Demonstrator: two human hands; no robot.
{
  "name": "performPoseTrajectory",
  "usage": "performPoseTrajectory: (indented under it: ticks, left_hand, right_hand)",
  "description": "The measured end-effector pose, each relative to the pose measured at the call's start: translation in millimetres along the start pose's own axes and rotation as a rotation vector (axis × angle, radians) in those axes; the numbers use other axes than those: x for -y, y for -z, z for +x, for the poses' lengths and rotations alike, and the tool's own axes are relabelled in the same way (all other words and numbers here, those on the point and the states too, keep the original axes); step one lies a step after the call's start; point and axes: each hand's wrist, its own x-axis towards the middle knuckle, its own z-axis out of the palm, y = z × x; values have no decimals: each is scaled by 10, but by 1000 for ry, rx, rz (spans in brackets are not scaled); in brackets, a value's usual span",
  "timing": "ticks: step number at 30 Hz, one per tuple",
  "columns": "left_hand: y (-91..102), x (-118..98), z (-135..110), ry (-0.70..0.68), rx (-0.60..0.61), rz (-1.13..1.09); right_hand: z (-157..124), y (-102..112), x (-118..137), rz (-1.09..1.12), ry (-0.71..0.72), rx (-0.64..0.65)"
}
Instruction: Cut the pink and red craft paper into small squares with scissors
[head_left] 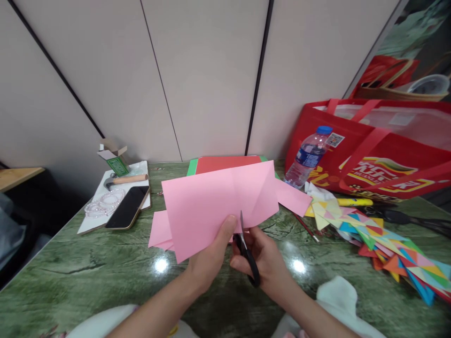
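A sheet of pink paper (200,206) with a faint vertical crease is held up above the table, tilted a little. My left hand (211,253) grips its lower edge, thumb on the near face and the other fingers hidden behind. In my right hand (260,253) is a pair of scissors (251,263) with black handles. One blade shows in front of the paper at its lower edge, just right of my left thumb. Behind the sheet lie more pink pieces, one at the left (160,230) and one at the right (292,197).
Red paper (225,163) lies by the wall. At left are a phone (128,206), a bead string (105,203), a wooden-handled tool (130,179) and a small green box (118,163). At right stand a water bottle (308,159), a red bag (352,145) and folded colourful paper pieces (391,239).
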Motion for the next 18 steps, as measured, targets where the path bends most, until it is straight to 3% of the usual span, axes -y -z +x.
performPoseTrajectory:
  ticks: [12, 16, 18]
  left_hand:
    - [-26, 21, -3, -15, 15, -125]
    - [-31, 16, -11, 28, 45, -104]
    - [-38, 6, -15, 44, 5, -63]
  right_hand:
    - [5, -27, 41, 14, -30, -21]
    - [2, -13, 20, -3, -40, -9]
    - [-1, -5, 5, -15, -47, -5]
